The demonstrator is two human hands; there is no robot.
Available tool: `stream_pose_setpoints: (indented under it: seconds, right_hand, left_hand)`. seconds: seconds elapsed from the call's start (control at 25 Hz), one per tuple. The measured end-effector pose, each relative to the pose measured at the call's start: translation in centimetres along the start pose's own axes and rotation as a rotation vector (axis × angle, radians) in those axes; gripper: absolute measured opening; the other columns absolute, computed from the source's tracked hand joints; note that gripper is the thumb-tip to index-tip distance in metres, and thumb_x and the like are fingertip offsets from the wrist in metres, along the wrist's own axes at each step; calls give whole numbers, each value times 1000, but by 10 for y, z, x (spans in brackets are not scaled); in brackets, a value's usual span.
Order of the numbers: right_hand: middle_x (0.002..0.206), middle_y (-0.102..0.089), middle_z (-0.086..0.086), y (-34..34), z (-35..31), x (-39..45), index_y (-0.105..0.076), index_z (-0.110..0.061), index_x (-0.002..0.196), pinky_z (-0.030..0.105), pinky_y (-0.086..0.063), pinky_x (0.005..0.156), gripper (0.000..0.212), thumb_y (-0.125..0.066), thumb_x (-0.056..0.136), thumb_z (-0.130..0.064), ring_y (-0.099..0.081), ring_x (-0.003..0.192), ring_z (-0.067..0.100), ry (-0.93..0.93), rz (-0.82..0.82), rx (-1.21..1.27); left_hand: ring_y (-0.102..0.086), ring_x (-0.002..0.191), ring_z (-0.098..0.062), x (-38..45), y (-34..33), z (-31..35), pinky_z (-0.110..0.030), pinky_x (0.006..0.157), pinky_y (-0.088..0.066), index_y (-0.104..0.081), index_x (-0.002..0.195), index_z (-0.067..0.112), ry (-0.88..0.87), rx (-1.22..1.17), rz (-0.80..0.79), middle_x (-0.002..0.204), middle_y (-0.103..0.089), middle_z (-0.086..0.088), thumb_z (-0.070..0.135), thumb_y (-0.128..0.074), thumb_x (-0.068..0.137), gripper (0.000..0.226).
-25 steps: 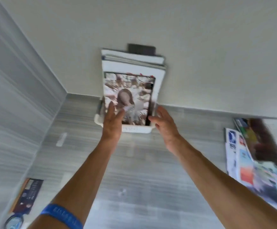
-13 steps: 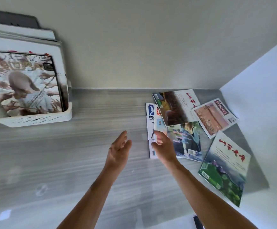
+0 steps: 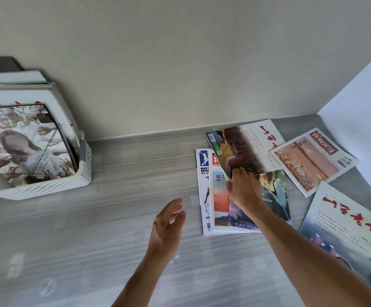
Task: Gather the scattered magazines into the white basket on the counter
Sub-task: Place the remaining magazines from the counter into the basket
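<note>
**Right hand on top magazine of the loose pile, left hand idle**

- Right hand (image 3: 244,191): reaching into the scattered pile at right of the grey wood-grain counter (image 3: 135,173). Fingertips curl over the near-left corner of the brown-and-white magazine with red calligraphy (image 3: 246,147), thumb underneath the edge, so it's pinching that corner. Corner looks slightly lifted off the one below; can't tell how far.
- Left hand (image 3: 168,227): hovers above bare counter, left of the pile, touching nothing. Fingers relaxed, slightly apart, lightly curved, palm facing right.
- Under the right hand: magazine with a figure in a blue jacket (image 3: 275,196), stacked over an orange-cover magazine (image 3: 218,200), stacked over a white sports magazine with blue logo (image 3: 203,169). All flat, overlapping.
- Further right, near the side wall: white magazine with a reddish-brown photo and red title box (image 3: 310,160), its left corner overlapping the pinched magazine's right edge. Nearer the camera: pale landscape-cover magazine with red calligraphy (image 3: 346,229), apart from the stack.
- White perforated plastic basket (image 3: 53,187): far left of counter against the back wall, well apart from the pile. Holds several magazines leaning back; front one is a cover with many reaching hands (image 3: 22,142).
</note>
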State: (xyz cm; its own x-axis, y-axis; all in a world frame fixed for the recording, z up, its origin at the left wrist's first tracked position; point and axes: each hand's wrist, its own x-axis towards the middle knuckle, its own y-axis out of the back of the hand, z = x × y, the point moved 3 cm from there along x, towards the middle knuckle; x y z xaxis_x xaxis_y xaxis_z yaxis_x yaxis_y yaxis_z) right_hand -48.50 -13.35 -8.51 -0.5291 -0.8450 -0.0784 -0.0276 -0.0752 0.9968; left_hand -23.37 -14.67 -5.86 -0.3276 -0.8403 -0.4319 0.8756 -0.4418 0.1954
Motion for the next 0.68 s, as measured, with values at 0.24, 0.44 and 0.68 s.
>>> stream_pose_setpoints:
  seconds: [0.24, 0.44, 0.68]
  right_hand:
    - [83, -75, 8, 8, -15, -19, -67, -8, 95, 32, -58, 53, 20, -50, 96, -19, -70, 62, 21, 221, 71, 6]
    - [74, -65, 0, -1, -73, -111, -58, -18, 77, 34, -49, 46, 9, -65, 81, -13, -63, 68, 24, 486, -6, 281]
    - [132, -63, -11, -23, -87, -194, -74, -21, 100, 23, -43, 105, 29, -67, 77, -5, -56, 124, 10, 531, -232, 524]
  left_hand:
    - [-67, 101, -13, 8, 15, -17, -14, 78, -46, -69, 110, 24, -34, 2, 119, 107, -72, 6, 7, -60, 92, 26]
    - [-66, 101, -25, 11, 50, -4, -16, 78, -49, -68, 105, 16, -112, 58, 329, 102, -70, -1, -1, -60, 88, 25]
    - [-44, 117, -29, -7, 100, -51, -45, 99, -41, -41, 136, 22, 185, 695, 292, 134, -47, -8, 23, -56, 86, 53]
